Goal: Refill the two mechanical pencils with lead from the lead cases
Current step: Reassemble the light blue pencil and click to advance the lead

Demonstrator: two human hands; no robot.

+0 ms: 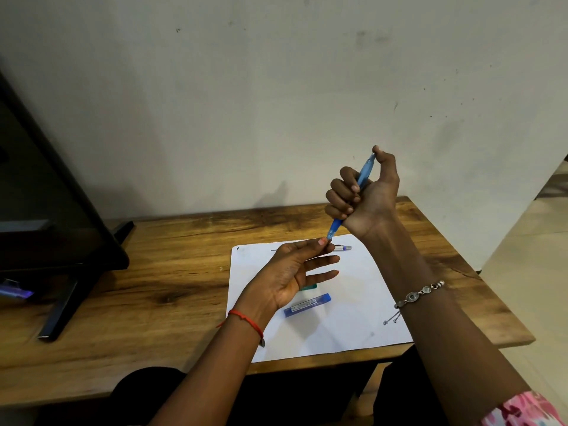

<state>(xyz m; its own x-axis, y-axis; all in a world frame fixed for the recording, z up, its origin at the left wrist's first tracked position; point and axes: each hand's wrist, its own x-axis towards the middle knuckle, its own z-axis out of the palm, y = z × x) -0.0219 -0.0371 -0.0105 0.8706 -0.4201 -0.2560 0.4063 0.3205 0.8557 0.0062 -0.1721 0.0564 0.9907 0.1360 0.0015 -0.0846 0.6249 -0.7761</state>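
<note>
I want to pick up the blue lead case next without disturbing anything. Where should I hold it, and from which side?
Probably pinch the blue lead case across its two long edges near the middle, coming from above. It lies flat and slanted on the white paper, so only those narrow edges offer a hold, and bare paper shows along both. The left hand is nearest.

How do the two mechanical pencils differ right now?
The blue pencil is gripped in the right hand, raised above the paper; the other pencil lies on it. The blue pencil stands steeply, tip down; the other lies flat. The left hand pinches the blue pencil's tip and hides most of the other.
</note>
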